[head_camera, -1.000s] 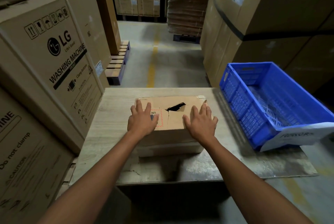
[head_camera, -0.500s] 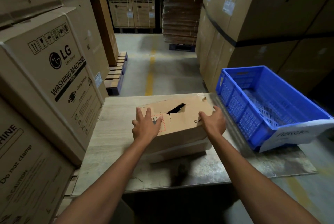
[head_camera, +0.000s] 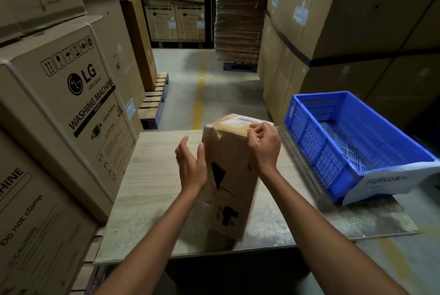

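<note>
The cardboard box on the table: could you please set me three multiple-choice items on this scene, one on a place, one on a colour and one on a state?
1. Where is the crate relative to the cardboard box?
A. to its left
B. to its right
C. beneath it

2. What colour is the crate?
A. red
B. blue
C. green

3. How does the cardboard box sit?
A. flat on its broad face
B. on end on the table
C. inside the crate

Answers:
1. B: the crate lies at the table's right side, beyond the right hand.
2. B: its perforated walls are plainly blue.
3. B: the long side of the box rises from the table, with the right hand gripping its top edge and the left hand open at its left face.
</note>
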`<state>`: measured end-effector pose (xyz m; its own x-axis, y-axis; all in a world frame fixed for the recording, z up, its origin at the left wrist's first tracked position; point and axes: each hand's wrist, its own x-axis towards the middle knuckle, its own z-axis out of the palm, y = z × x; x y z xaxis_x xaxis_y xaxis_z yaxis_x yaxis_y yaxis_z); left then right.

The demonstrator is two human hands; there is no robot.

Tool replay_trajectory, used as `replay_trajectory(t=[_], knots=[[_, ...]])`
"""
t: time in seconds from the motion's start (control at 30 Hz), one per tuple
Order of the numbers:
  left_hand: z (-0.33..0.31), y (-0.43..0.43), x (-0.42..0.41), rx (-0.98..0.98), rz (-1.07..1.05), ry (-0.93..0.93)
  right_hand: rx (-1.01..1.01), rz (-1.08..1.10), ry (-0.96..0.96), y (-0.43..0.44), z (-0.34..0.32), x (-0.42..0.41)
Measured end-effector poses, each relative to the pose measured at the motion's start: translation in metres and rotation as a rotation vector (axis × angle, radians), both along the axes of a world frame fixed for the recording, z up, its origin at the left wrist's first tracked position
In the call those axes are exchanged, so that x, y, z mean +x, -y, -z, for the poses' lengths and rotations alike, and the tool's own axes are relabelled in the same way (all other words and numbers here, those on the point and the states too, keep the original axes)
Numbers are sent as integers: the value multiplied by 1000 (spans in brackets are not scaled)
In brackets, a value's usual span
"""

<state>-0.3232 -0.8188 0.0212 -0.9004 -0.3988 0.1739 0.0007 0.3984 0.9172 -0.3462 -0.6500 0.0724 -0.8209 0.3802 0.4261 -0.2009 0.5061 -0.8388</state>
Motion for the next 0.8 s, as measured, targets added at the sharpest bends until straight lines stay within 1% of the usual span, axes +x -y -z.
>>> replay_trajectory(t=[0.07, 0.13, 0.2, 0.3, 0.4, 0.47, 0.5, 0.53, 0.6, 0.67, 0.7, 0.73, 0.8], knots=[[-28, 1, -12, 116, 92, 1, -56, 12, 84, 1, 2, 4], [-42, -1, -18, 147, 189, -6, -72, -16, 153, -1, 2, 7], [-40, -7, -14, 148, 223, -56, -95, -55, 162, -7, 1, 11], [-24, -17, 1, 110, 215, -142, -108, -78, 97, -17, 8, 25], [4, -20, 11, -10, 195, -214, -105, -134, 88, -21, 32, 38], [18, -18, 18, -62, 208, -199, -24, -160, 106, -20, 47, 42], [23, -15, 19, -115, 203, -196, 53, -153, 100, -20, 51, 43], [25, -11, 21, -219, 182, -220, 158, -131, 80, -19, 55, 44], [24, -4, 21, -450, 169, -332, 384, -100, -5, -15, 59, 45], [18, -2, 20, -599, 272, -455, 543, -147, -95, -9, 61, 47], [14, -3, 21, -651, 335, -469, 601, -169, -108, -7, 62, 48], [12, -4, 21, -696, 380, -446, 647, -174, -104, -5, 64, 49], [13, -7, 21, -770, 396, -351, 711, -148, -69, -5, 66, 49]])
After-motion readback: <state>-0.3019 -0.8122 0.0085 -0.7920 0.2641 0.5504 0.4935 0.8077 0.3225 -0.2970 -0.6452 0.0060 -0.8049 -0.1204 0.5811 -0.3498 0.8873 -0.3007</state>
